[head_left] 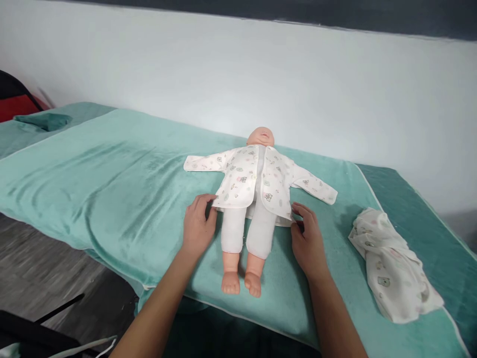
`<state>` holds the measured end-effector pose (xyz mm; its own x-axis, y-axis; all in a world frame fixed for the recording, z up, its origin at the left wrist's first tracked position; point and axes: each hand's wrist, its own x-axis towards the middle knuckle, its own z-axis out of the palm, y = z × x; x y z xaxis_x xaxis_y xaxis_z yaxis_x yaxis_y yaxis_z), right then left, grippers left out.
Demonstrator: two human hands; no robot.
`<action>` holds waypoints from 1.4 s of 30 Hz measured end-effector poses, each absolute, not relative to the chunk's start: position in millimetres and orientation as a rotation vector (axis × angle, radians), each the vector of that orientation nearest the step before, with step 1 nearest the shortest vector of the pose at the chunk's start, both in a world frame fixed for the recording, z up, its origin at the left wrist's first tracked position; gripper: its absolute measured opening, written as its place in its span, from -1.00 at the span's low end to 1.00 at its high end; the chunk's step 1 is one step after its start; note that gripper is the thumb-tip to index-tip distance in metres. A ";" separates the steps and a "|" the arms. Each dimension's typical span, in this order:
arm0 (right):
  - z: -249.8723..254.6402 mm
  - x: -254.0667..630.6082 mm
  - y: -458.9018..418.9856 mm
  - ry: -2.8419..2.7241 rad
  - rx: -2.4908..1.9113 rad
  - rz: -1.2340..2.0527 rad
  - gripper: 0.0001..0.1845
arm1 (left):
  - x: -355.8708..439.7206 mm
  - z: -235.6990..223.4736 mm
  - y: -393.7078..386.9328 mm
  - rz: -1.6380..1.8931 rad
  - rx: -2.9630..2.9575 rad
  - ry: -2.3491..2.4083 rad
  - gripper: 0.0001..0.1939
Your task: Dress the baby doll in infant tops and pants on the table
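Note:
A baby doll [233, 234] lies on its back, head toward the wall and feet toward me. It wears a white printed jacket [238, 181], unfastened down the front, with both sleeves spread outward. My left hand [200, 223] pinches the jacket's lower left corner between thumb and fingers. At the lower right corner, my right hand [307, 238] has its thumb and fingertips closed on the hem. The doll's legs are covered in white down to the shins, and its feet are bare.
Beneath the doll is a bed with a green velvety cover [112, 189]. A bunched white printed garment [398, 273] lies to the right. The white wall [238, 74] runs along the far side. A dark green cloth [42, 121] and a red-and-black object [18, 102] are at far left.

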<state>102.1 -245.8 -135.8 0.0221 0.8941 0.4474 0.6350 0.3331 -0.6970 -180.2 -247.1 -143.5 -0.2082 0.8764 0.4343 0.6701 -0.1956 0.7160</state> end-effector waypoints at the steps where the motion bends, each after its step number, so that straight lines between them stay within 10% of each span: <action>1: -135.6 102.2 -245.7 -1.694 -1.379 0.361 -0.55 | -180.3 -143.5 -247.2 1.361 1.818 1.826 -0.74; 42: -135.4 104.4 -246.3 -1.437 -1.420 0.554 -0.66 | -231.4 -140.0 -128.0 1.072 1.588 2.190 -0.51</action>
<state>104.4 -246.3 -135.4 0.1893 0.9267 0.3246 0.4687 0.2052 -0.8592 -231.4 -128.0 -140.0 -0.3858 0.8950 0.2238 0.7256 0.1446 0.6727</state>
